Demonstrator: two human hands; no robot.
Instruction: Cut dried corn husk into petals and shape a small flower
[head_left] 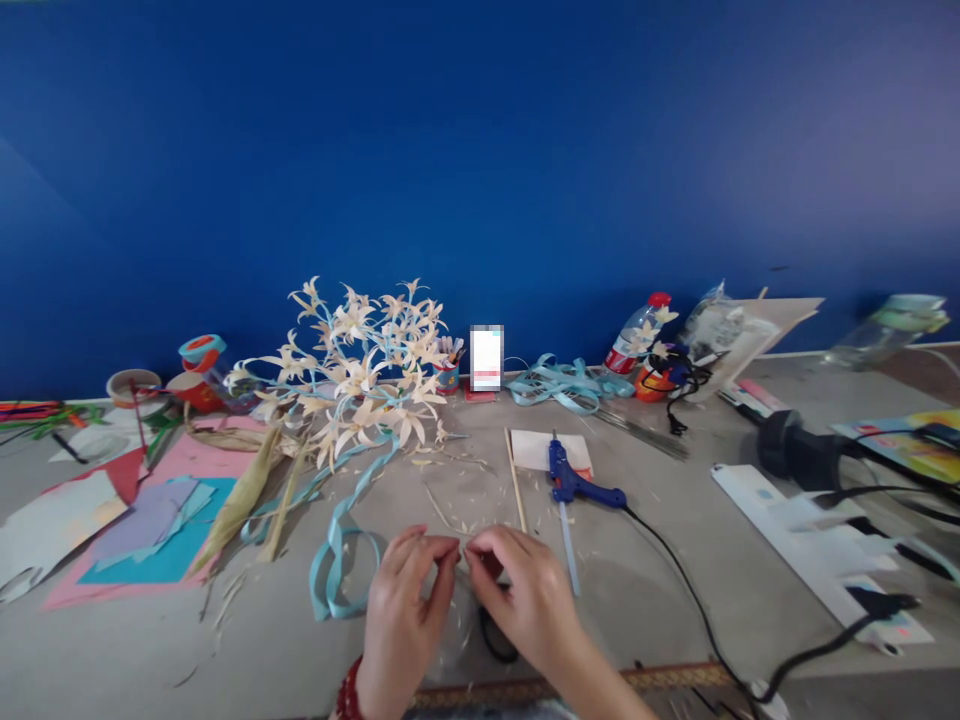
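Observation:
My left hand [401, 610], with a red bead bracelet at the wrist, is closed in a pinch above the front of the table. Its fingertips almost meet those of my right hand [529, 585], which pinches too. Whatever lies between the fingers is too small to make out. Left of my hands, a light blue ribbon [328, 570] curls on the table. A blue glue gun [574, 482] lies to the right with its nozzle over a white card [529, 450], a translucent glue stick [569, 555] below it. Behind stands a bunch of cream artificial flowers [360, 380] on blue stems.
Coloured paper sheets [150, 520] and dried husks [251, 490] lie at left. More blue ribbon [562, 382], thin wires [649, 435] and a red-capped bottle [637, 335] sit at the back. A white power strip [810, 550] with black plugs is at right; the glue gun's cable [682, 575] runs forward.

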